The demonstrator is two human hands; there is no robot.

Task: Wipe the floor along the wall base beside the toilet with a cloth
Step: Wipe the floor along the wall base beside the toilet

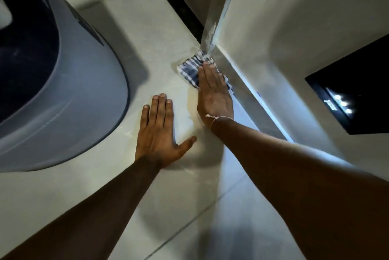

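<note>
A blue-and-white checked cloth (189,68) lies on the pale tiled floor (147,38), tucked into the corner where the wall base (250,89) meets a vertical wall edge. My right hand (213,93) lies flat on the cloth and presses it down, fingers together and pointing into the corner; part of the cloth is hidden under the palm. A thin string is tied around that wrist. My left hand (159,133) rests flat on the floor between the toilet (73,91) and my right hand, fingers spread, holding nothing.
The toilet's rounded grey body fills the left side, with a dark opening at its top. A black strip (174,0) runs along the far wall base. A dark glossy panel (357,82) with light reflections sits on the right wall. Floor tiles continue toward me.
</note>
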